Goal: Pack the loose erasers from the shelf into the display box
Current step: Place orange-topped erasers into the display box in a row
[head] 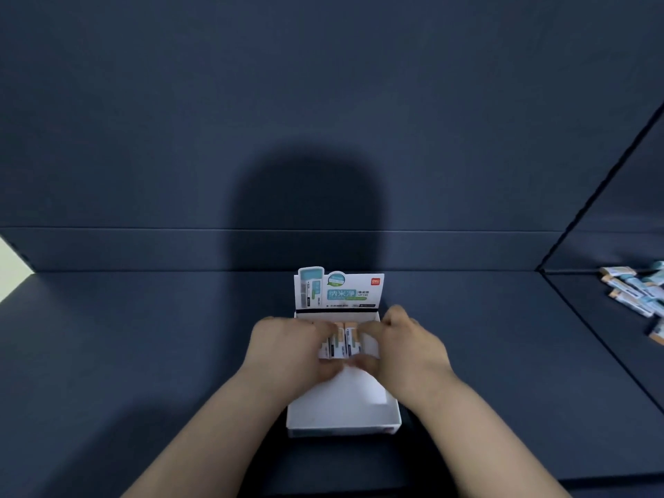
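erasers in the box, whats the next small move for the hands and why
Probably press the erasers down against the back of the box and let go: the left hand and right hand pinch them there, its front is bare, and a loose pile waits at the right.

Back wall (323, 102) dark blue-grey, matte, plain. A horizontal band (107, 249) runs along its foot. Shelf (125, 336) is flat and the same colour. Side wall (643, 195) joins at right along a dark diagonal seam. Broad rounded shadow (305, 195) centre of the back wall. Pale bright patch (10, 267) at far left edge.
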`<state>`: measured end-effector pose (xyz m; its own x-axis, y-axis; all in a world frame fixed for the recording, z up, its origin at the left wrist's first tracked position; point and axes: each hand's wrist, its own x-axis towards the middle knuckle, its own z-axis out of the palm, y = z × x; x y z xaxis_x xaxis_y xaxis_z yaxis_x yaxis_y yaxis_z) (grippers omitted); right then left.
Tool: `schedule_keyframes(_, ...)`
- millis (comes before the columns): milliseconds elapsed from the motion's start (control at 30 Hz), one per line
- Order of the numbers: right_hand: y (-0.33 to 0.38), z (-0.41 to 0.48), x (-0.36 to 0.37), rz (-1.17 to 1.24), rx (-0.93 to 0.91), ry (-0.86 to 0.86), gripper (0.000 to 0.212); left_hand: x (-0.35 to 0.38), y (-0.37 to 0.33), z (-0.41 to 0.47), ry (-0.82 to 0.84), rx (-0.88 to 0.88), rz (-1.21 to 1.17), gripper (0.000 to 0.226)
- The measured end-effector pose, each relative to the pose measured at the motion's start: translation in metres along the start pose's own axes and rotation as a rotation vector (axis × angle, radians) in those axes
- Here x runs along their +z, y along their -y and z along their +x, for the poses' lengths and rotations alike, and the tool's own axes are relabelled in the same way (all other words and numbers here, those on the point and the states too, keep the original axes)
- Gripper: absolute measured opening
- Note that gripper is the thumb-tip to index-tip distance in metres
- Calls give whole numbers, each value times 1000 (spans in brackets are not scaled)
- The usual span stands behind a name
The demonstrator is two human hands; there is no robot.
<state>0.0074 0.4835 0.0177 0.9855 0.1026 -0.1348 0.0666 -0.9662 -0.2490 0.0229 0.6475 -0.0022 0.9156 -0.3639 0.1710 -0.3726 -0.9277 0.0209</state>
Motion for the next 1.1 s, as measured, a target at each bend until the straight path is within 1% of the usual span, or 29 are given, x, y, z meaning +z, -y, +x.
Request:
schedule_keyframes(67, -7, -4, -5, 70, 25, -82, 50, -13, 2, -2, 33, -37, -58, 54)
schedule_keyframes(133, -15, -10, -10, 135, 58, -210, 50, -22, 5, -5, 14, -61, -114, 50)
schedule_keyframes(233, -28, -18, -17, 219, 63, -348, 44, -30, 5, -10, -93, -113, -176, 42)
schedule_keyframes(300, -36, -25, -19, 248, 67, -374, 41, -37, -3, -13, -150, -127, -206, 38)
schedule_keyframes(367, -42, -31, -20, 261, 62, -372, 41, -43, -17, -15, -192, -89, -238, 37)
schedule_keyframes(467, -50, -40, -19, 268, 42, -321, 43, -47, -40, -16, -233, -26, -297, 37)
schedule_keyframes(533, -57, -45, -18, 276, 21, -289, 44, -46, -55, -15, -216, -13, -308, 37)
schedule_keyframes(600, -65, -49, -18, 281, -2, -263, 44, -43, -69, -11, -169, 23, -252, 34)
schedule_keyframes(633, -71, -50, -19, 281, -9, -245, 45, -40, -78, -9, -173, 38, -239, 32)
schedule_keyframes(733, -97, -56, -22, 273, -29, -206, 46, -33, -109, -3, -153, 65, -263, 38)
schedule_keyframes(833, -133, -65, -31, 254, -34, -188, 48, -27, -148, 4, -163, 69, -303, 46)
schedule_keyframes(933, -178, -77, -43, 240, -13, -176, 49, -22, -193, 16, -132, 72, -241, 52)
schedule_keyframes(1100, -264, -101, -63, 162, 58, -153, 52, -12, -270, 41, -80, 64, -189, 52)
